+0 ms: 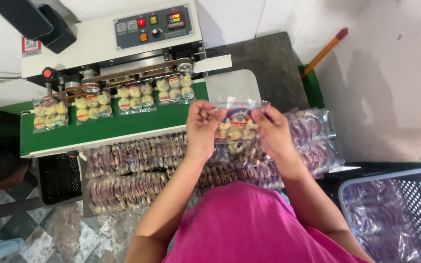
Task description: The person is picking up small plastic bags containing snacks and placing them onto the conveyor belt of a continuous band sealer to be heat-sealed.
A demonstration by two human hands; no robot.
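Both my hands hold one clear plastic bag of small round cookies (238, 127) upright in front of me, above a tray of stacked filled bags (137, 170). My left hand (202, 127) pinches the bag's top left corner, my right hand (273, 130) pinches its top right corner. Beyond the bag, a white band sealer machine (98, 44) stands with a green conveyor belt (123, 127). Several filled cookie bags (135, 97) ride on that belt in a row, tops under the sealing band.
A grey perforated plastic basket (417, 195) lined with clear film sits at the lower right. A black crate (59, 178) is under the conveyor's left end. An orange-handled stick (325, 51) leans on the white wall at right. Loose bags (317, 136) lie right of my hands.
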